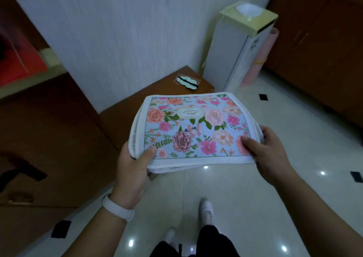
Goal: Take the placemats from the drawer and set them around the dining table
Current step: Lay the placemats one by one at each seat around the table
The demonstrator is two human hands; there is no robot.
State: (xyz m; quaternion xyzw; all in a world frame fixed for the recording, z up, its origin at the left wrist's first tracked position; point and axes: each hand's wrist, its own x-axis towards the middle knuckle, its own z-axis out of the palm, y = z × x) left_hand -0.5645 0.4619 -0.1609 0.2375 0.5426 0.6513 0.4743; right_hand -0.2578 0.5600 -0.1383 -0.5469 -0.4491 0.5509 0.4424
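Thumbs lay on top as the left hand (131, 165) and right hand (272, 154) gripped the near corners of the placemats (194, 127), a floral stack held above the tiled floor (255, 188). Beyond the placemats stood a tall white box (233, 56); left of them, a wooden cabinet (49, 138).

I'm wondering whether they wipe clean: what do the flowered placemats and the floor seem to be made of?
The placemats: probably soft cloth, matte, with a printed flower face and white hem; the stack droops and curls at its edges. The floor: glossy pale tile or polished stone; it mirrors lamp spots and shows a joint line.
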